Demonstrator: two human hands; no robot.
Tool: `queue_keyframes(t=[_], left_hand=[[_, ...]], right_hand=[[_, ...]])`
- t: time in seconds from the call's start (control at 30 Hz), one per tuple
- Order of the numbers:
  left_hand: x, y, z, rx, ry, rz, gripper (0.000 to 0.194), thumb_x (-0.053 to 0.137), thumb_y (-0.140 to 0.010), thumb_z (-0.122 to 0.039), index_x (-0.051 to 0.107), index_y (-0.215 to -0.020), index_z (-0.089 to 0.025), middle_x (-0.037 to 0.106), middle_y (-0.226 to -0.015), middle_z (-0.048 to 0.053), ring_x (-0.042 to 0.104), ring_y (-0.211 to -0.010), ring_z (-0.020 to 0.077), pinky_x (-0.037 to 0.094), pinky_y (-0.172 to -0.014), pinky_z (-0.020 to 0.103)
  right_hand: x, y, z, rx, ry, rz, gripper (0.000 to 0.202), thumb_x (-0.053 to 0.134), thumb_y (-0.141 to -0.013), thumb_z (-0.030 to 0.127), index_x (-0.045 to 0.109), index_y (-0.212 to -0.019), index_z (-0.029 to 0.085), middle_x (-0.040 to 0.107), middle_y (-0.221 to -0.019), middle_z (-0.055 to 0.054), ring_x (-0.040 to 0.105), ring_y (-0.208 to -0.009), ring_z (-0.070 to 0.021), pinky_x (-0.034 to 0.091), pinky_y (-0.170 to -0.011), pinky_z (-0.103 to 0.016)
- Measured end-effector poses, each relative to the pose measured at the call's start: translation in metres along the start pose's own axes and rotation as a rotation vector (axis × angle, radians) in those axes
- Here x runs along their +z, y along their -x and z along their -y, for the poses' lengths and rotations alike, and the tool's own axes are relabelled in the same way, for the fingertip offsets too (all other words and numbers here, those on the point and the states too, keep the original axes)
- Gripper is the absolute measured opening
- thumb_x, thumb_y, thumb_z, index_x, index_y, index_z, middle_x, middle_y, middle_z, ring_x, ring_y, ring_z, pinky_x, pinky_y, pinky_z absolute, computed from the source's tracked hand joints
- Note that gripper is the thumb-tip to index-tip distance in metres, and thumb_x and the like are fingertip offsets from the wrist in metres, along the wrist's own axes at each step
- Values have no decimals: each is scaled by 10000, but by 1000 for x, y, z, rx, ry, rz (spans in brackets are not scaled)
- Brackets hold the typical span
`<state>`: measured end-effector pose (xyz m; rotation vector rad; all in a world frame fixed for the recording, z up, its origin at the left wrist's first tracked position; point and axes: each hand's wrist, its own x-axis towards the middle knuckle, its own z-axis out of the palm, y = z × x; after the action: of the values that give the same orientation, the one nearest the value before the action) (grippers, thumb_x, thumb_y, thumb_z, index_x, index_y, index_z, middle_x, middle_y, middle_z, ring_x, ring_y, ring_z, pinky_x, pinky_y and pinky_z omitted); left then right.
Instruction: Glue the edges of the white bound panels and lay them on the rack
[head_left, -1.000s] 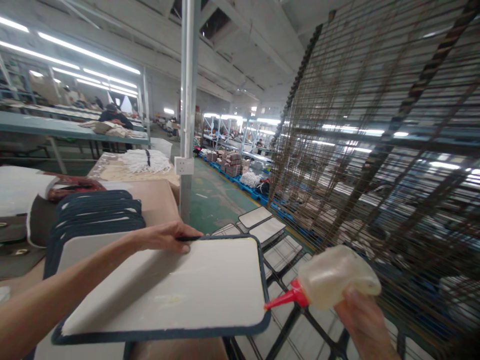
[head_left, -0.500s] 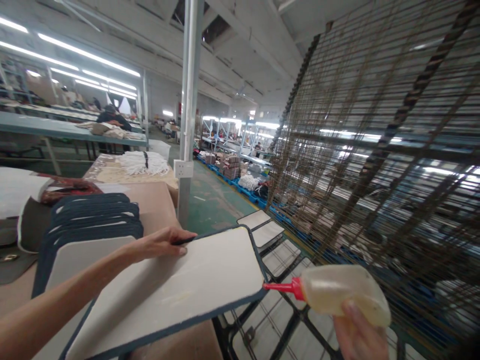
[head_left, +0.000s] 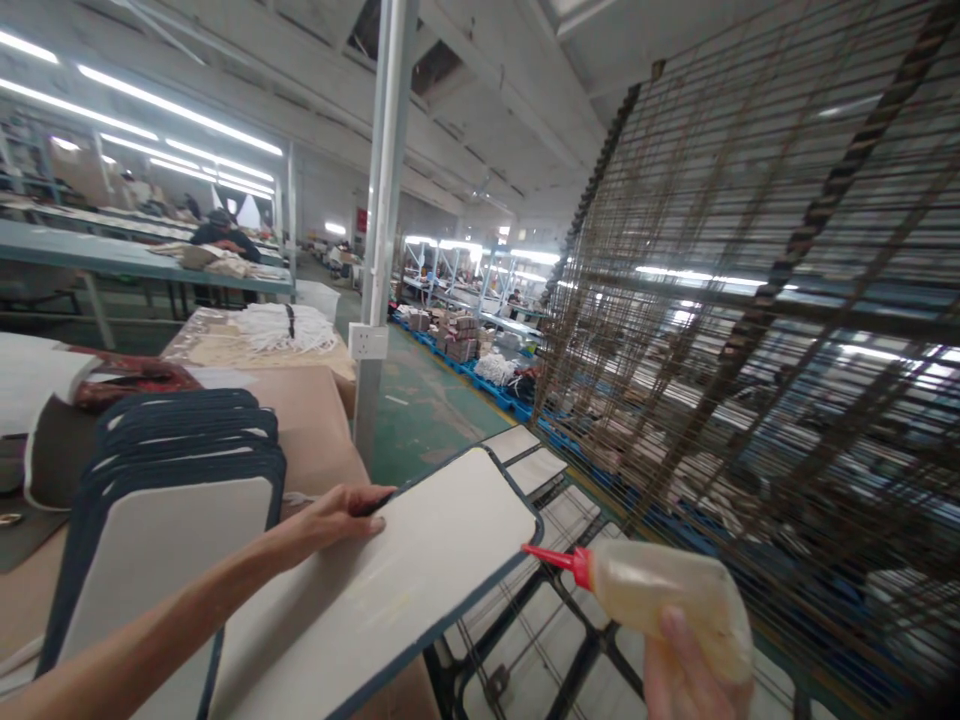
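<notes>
The pale panel (head_left: 420,565) with a dark border slants at seven o'clock from the view's centre, its eleven o'clock edge pinched between thumb and fingers of the left hand (head_left: 341,522). At five o'clock, the right hand (head_left: 694,672) grips a translucent bottle (head_left: 667,590), its red nozzle (head_left: 559,558) aimed at the panel's three o'clock edge; contact is unclear. A stack of dark-edged panels (head_left: 180,540) lies at eight o'clock.

Translucent plastic bottle (head_left: 645,580), smooth panel (head_left: 427,545) (mostly matt), metal wire rack (head_left: 750,322)
</notes>
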<state>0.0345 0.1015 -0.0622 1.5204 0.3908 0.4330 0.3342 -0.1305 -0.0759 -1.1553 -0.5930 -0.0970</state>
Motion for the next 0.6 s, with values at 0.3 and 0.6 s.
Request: queue_keyframes(t=[0.3, 0.6], left_hand=[[12, 3, 1, -29, 41, -109, 501, 714, -699, -386, 671, -1141, -154, 727, -959, 54, 649, -866, 232, 496, -745, 263], [15, 2, -2, -35, 126, -154, 492, 739, -664, -365, 678, -1094, -134, 731, -883, 54, 646, -728, 179, 489, -650, 228]], right_hand=[[-1, 2, -27, -194, 178, -2, 452, 718, -727, 369, 621, -1118, 164, 656, -995, -124, 635, -896, -294, 552, -767, -465], [-12, 0, -46, -695, 338, 212, 94, 710, -693, 121, 707, -758, 189, 661, -1008, -110, 635, -918, -268, 554, -741, -396]])
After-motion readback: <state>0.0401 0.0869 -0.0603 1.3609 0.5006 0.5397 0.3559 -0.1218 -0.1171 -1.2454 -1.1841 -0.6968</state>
